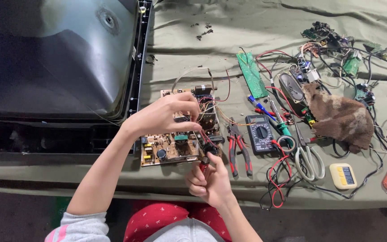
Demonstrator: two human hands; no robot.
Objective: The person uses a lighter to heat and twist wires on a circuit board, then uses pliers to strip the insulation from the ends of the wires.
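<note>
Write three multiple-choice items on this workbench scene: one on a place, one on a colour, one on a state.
1. Where does the multimeter lie?
A. right of the red-handled pliers
B. on the television screen
C. under the brown cloth

2. What colour are the scissors' handles?
A. black
B. white
C. blue

3. What is the right hand doing?
A. lying flat on the table
B. gripping a thin red-handled tool at the brown circuit board
C. holding the scissors

Answers: 1 A, the meter sits just right of the pliers; 2 B, both loops are white; 3 B, the fingers close round the tool, while the left hand rests on the board.
</note>
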